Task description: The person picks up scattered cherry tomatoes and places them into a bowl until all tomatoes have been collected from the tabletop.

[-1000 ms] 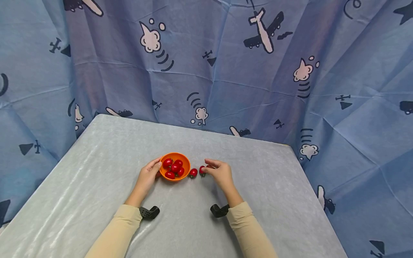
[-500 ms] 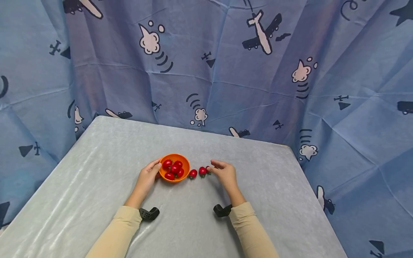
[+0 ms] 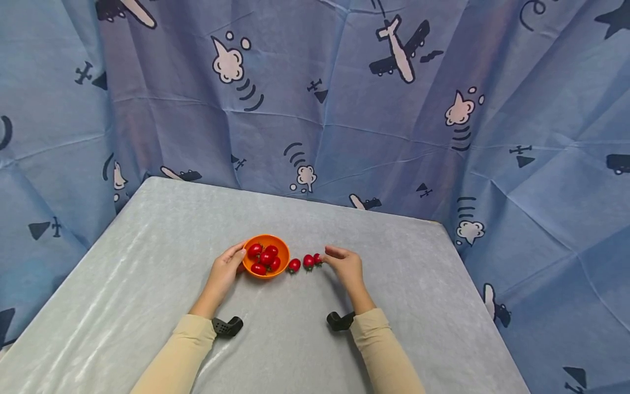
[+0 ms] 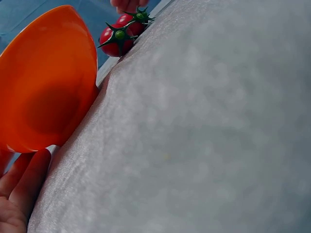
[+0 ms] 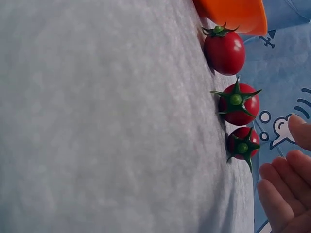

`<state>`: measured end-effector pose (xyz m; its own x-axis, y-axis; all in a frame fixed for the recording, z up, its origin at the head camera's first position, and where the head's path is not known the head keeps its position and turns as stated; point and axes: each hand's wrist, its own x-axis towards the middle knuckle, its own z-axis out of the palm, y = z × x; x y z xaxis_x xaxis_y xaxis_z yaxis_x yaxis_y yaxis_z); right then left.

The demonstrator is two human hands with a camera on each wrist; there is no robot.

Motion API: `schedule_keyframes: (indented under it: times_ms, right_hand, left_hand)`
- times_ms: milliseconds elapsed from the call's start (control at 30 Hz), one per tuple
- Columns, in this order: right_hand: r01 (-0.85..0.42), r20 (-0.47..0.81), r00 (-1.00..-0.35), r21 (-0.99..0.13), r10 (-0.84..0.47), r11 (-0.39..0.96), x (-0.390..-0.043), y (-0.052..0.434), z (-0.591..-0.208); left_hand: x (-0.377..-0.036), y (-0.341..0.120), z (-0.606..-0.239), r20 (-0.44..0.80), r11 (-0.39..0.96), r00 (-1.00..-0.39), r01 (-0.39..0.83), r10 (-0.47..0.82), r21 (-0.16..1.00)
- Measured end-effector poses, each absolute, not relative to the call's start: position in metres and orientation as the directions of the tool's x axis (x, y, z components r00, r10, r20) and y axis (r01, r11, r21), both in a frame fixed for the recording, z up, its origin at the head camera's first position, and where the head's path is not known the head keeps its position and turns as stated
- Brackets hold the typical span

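We are seeing only part of the bowl (image 4: 46, 82) in the left wrist view, its rim running off the top and left edges and its contents hidden behind its wall. The left hand (image 4: 17, 194) is being cut off at the bottom left corner, so we cannot tell its grip there. Beyond the bowl, one tomato (image 4: 135, 20) is partly hiding behind another (image 4: 115, 40).

In the right wrist view, the bowl (image 5: 233, 14) is showing just a corner at the top edge, and the right hand (image 5: 286, 194) is running off the right and bottom edges. From the head view, the third tomato (image 3: 318, 258) is mostly hiding behind the right hand's fingertips (image 3: 327, 253).
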<state>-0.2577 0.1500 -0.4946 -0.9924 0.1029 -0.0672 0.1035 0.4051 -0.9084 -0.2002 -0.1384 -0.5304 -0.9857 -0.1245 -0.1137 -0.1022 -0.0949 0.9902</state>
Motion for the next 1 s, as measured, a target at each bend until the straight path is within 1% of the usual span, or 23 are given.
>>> schedule_keyframes:
  times_ms: [200,433,767,1000]
  right_hand:
    - [0.106,-0.072,-0.992,-0.913,0.1,0.394,-0.259,0.149,-0.497]
    - [0.102,-0.062,-0.993,-0.889,0.104,0.447,-0.261,0.145,-0.499]
    - [0.107,-0.064,-0.992,-0.888,0.11,0.447,-0.263,0.142,-0.503]
    - [0.087,-0.041,-0.994,-0.87,0.106,0.486,-0.263,0.139,-0.508]
  left_hand:
    - [-0.201,-0.138,-0.532,-0.107,-0.103,-0.986,-0.094,-0.129,0.99]
    - [-0.202,-0.138,-0.534,-0.102,-0.114,-0.986,-0.087,-0.128,0.99]
    - [-0.202,-0.138,-0.534,-0.106,-0.116,-0.985,-0.091,-0.133,0.989]
    - [-0.202,-0.138,-0.534,-0.107,-0.11,-0.986,-0.093,-0.131,0.99]
